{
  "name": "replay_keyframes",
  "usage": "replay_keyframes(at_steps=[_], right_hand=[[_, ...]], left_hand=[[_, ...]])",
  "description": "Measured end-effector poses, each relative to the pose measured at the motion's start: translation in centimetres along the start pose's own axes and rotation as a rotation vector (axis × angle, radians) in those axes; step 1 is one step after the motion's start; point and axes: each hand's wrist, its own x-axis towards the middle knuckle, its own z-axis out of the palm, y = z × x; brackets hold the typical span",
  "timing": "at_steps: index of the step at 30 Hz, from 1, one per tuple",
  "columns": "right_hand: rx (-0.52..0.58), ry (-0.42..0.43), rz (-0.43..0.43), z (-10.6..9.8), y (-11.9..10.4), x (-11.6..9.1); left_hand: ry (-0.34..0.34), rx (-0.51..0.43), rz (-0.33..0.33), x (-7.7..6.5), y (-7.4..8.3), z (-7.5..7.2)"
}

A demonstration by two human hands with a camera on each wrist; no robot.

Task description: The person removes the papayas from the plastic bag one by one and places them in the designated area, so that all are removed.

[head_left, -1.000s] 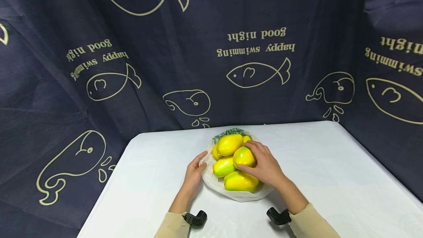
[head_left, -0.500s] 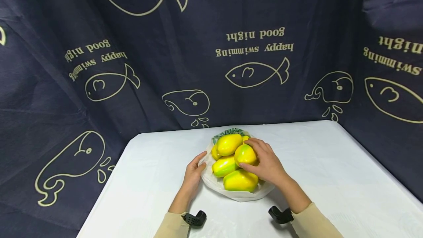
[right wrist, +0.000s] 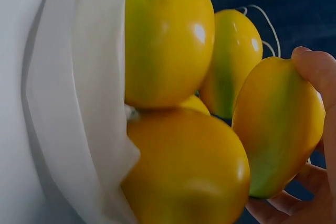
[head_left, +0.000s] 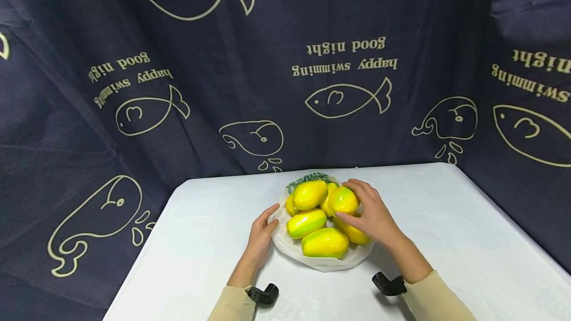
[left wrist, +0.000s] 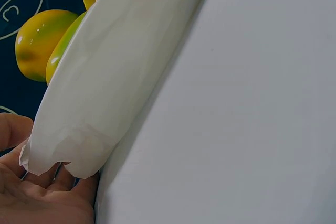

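Several yellow-green mangoes lie in a white plastic bag [head_left: 284, 242] with its mouth spread wide on the table. My right hand [head_left: 373, 215] grips one mango [head_left: 344, 200] at the right of the pile, thumb on the near side and fingers on the far side. In the right wrist view this mango [right wrist: 278, 124] stands just right of the others. Beneath it in the head view lies another mango [head_left: 354, 232], partly covered by the hand. My left hand [head_left: 259, 236] rests against the bag's left edge, thumb and fingers apart; in the left wrist view the bag hides some fingertips.
A white-covered table [head_left: 214, 241] carries the bag near its back edge. Behind it hangs a dark blue cloth [head_left: 267, 88] printed with fish, whales and lettering. Green leaf print [head_left: 312, 177] shows on the bag's far side. Each wrist wears a black band.
My right hand has moved right with the mango, uncovering the mangoes beside and below it. The left hand and the bag have stayed in place.
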Motion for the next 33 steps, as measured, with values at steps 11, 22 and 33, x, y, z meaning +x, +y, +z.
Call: replay_keyframes(at_steps=[11,22,33], right_hand=[[-0.039,0.051,0.039,-1.8,2.3,0.2],[-0.078,0.066,0.124,-2.5,5.5,-0.1],[-0.095,0.03,0.133,-2.5,8.6,-0.3]], left_hand=[[0.007,-0.009,0.0,0.1,-0.1,0.0],[0.01,-0.004,0.009,0.1,-0.2,0.1],[0.002,-0.013,0.015,0.1,-0.1,0.1]])
